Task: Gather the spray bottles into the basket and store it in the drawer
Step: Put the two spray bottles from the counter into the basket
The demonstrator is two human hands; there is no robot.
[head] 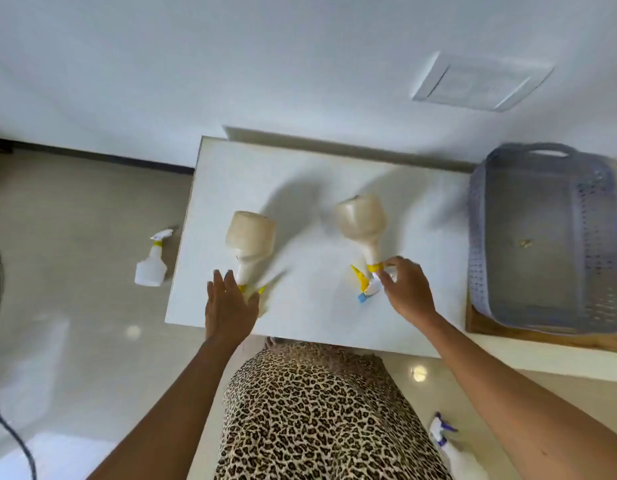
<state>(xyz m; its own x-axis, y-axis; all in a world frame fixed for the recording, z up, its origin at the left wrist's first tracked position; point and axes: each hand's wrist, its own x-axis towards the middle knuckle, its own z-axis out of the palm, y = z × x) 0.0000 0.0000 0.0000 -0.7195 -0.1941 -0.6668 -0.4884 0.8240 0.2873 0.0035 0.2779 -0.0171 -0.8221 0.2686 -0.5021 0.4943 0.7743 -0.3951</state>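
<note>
Two cream spray bottles with yellow collars are over the white table. My left hand grips the left bottle at its neck, the trigger head hidden under my fingers. My right hand pinches the right bottle at its yellow collar, its white head and blue nozzle showing beside my fingers. Both bottles tilt with their bases away from me. A grey perforated basket sits to the right, holding no bottles. A third white spray bottle lies on the floor at the left. Another one, with a purple trigger, lies on the floor at the lower right.
The basket rests on a wooden surface next to the table. A dark cable runs over the tiled floor at the far left. A white wall with a vent panel stands behind the table.
</note>
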